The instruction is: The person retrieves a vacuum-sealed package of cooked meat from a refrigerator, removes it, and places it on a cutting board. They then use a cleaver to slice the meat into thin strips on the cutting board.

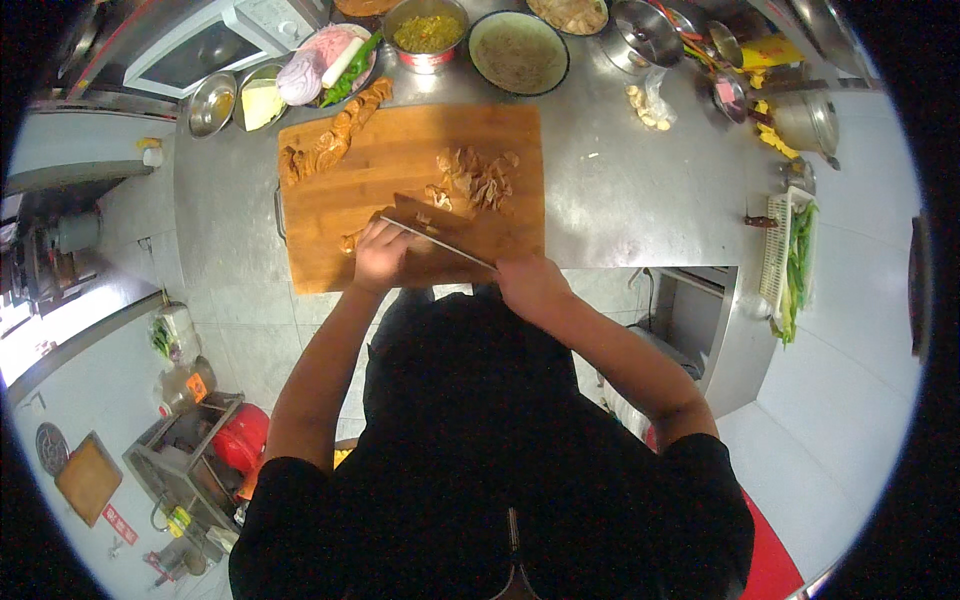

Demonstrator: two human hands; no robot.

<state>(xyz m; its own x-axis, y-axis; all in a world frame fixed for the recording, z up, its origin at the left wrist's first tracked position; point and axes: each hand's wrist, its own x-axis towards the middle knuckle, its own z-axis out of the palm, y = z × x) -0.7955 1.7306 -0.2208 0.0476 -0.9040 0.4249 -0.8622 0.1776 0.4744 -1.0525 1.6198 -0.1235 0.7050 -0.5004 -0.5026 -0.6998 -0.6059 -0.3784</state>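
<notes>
My right hand (531, 283) is closed around the handle end of a kitchen knife (439, 243), whose blade slants up and left across the near part of a wooden cutting board (420, 135). Beside the blade's far end, my left hand (382, 247) rests on the board, fingers bent. A brown food piece (349, 241) shows at its left edge; what lies under the fingers is hidden. Thin brown slices (480, 176) are heaped on the board's right half. A row of brown, glossy whole pieces (337, 139) runs along the board's upper left, reaching past its far edge.
The board lies on a steel counter (637, 202). Along the back stand a plate with a cut onion (300, 77) and green chilies (351, 75), a bowl of chopped greens (427, 34), a wide bowl (519, 52) and steel bowls (212, 105). Garlic cloves (646, 109) lie right; a white basket (780, 247) holds green vegetables.
</notes>
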